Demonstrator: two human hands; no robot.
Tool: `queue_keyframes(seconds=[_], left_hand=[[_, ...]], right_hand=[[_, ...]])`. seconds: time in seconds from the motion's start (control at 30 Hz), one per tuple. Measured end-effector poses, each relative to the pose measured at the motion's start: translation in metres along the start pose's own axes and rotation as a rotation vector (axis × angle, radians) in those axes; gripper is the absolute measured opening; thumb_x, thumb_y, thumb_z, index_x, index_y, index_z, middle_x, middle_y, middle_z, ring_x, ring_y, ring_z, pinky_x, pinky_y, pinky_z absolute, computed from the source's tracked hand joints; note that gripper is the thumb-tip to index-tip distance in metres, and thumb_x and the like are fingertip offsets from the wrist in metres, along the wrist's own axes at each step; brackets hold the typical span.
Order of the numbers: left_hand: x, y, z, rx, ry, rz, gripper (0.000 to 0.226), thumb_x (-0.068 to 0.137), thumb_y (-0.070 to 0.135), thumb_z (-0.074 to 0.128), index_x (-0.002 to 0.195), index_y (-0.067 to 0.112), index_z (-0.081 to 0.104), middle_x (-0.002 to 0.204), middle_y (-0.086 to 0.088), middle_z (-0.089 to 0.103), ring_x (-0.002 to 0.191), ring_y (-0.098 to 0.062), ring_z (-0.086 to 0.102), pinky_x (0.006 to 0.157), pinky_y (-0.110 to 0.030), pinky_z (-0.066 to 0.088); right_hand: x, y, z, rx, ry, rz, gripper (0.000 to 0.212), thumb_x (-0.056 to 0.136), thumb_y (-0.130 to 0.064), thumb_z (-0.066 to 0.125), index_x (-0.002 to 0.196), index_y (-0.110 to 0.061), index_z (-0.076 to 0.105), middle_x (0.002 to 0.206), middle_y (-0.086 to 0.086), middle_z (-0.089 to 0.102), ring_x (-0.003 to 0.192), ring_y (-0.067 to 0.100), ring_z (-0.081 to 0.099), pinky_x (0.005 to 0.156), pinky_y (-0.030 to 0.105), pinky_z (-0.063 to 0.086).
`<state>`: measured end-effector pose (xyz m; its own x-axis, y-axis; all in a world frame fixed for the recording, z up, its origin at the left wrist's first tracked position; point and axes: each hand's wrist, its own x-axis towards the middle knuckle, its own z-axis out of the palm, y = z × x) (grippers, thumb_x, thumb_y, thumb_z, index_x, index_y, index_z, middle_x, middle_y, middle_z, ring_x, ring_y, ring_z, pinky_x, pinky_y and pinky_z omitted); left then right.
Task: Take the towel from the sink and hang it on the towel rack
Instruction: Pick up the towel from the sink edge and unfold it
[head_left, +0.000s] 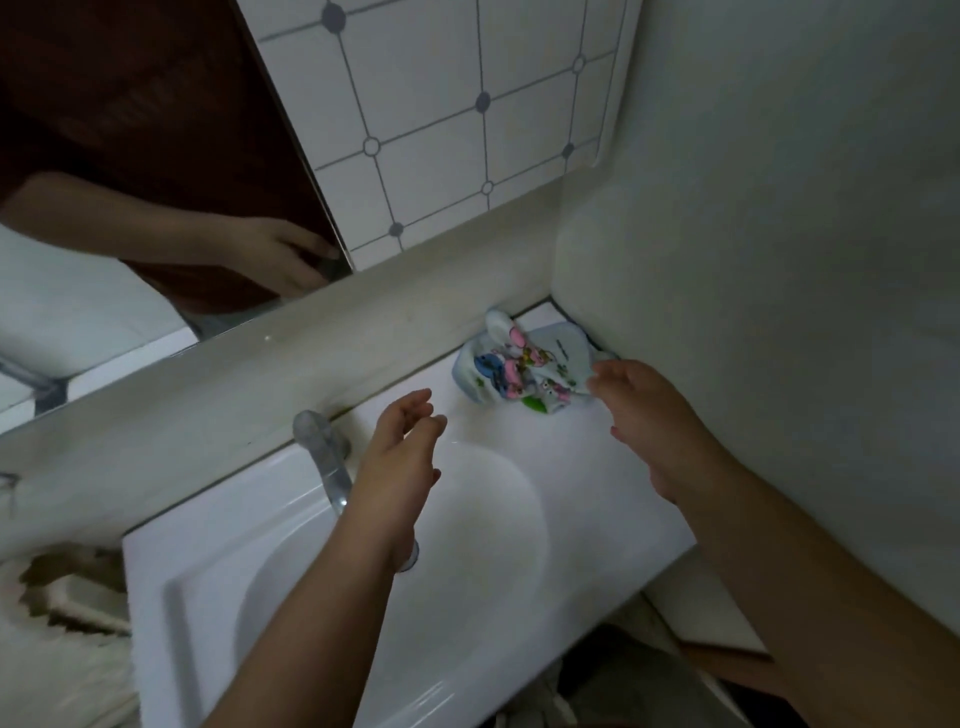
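Towel, a crumpled pale-blue cartoon-print cloth (524, 371), lies on the white ceramic sink (597, 483) surface in the back corner, the empty right hand (644, 415) spread at its edge, the left hand (400, 452) loosely open, so closing on it seems next.

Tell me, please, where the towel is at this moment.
In the head view, the towel lies crumpled on the sink's flat rim at the back right corner, against the wall, just beyond the right hand.
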<state>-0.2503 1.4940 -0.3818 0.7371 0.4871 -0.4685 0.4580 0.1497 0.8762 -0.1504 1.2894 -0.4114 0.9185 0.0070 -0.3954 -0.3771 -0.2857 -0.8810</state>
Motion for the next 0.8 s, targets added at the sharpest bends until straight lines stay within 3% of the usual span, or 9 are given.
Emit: queue_keyframes(seconds=[0.1,0.2,0.33,0.47,0.57,0.7,0.8], left_hand=[[0.004,0.000,0.004,0.003,0.016,-0.016,0.032,0.101,0.025,0.058,0.131,0.032,0.062,0.137,0.007,0.061,0.125,-0.016,0.059,0.107,-0.047,0.050],[0.012,0.004,0.008,0.023,0.072,-0.032,0.033,0.102,0.024,0.056,0.134,0.031,0.060,0.138,0.006,0.060,0.126,-0.017,0.058,0.109,-0.048,0.049],[0.012,0.004,0.016,0.042,0.132,-0.025,0.034,0.101,0.024,0.058,0.134,0.034,0.061,0.134,0.012,0.061,0.114,-0.008,0.060,0.108,-0.048,0.050],[0.013,0.004,0.025,0.043,0.192,-0.061,0.036,0.100,0.027,0.058,0.135,0.038,0.058,0.139,0.013,0.058,0.105,-0.005,0.058,0.109,-0.049,0.049],[0.013,0.001,0.031,0.051,0.218,-0.083,0.037,0.100,0.030,0.058,0.135,0.042,0.057,0.140,0.016,0.057,0.110,-0.007,0.058,0.110,-0.052,0.048],[0.011,0.003,0.037,-0.008,0.240,-0.110,0.038,0.100,0.028,0.059,0.135,0.041,0.058,0.140,0.015,0.059,0.117,-0.008,0.059,0.108,-0.048,0.050],[0.011,0.007,0.042,-0.009,0.238,-0.084,0.038,0.099,0.026,0.059,0.136,0.039,0.059,0.140,0.014,0.059,0.120,-0.006,0.058,0.108,-0.046,0.050]], right_hand=[[0.025,0.003,-0.001,-0.078,-0.015,-0.010,0.037,0.091,-0.030,0.058,0.128,-0.028,0.059,0.127,-0.002,0.061,0.105,0.015,0.058,0.090,0.029,0.044],[0.059,0.008,-0.001,-0.200,-0.061,-0.008,0.045,0.092,-0.028,0.058,0.137,-0.019,0.056,0.141,0.004,0.056,0.121,0.021,0.055,0.091,0.025,0.040],[0.100,0.017,0.004,-0.378,-0.162,-0.018,0.045,0.093,-0.024,0.059,0.135,-0.008,0.057,0.139,0.013,0.056,0.121,0.029,0.056,0.089,0.029,0.044],[0.144,0.034,0.014,-0.620,-0.263,-0.021,0.046,0.094,-0.029,0.058,0.130,-0.001,0.059,0.137,0.023,0.057,0.121,0.038,0.054,0.098,0.039,0.045],[0.173,0.049,0.021,-0.807,-0.319,-0.055,0.045,0.096,-0.039,0.051,0.125,-0.006,0.062,0.132,0.019,0.061,0.122,0.038,0.054,0.101,0.038,0.042],[0.205,0.076,0.031,-0.922,-0.388,-0.031,0.047,0.096,-0.045,0.044,0.113,-0.006,0.065,0.119,0.019,0.067,0.112,0.036,0.060,0.093,0.036,0.044],[0.215,0.087,0.034,-0.878,-0.369,0.031,0.059,0.093,-0.050,0.049,0.129,-0.005,0.059,0.132,0.021,0.061,0.122,0.037,0.055,0.103,0.041,0.044]])
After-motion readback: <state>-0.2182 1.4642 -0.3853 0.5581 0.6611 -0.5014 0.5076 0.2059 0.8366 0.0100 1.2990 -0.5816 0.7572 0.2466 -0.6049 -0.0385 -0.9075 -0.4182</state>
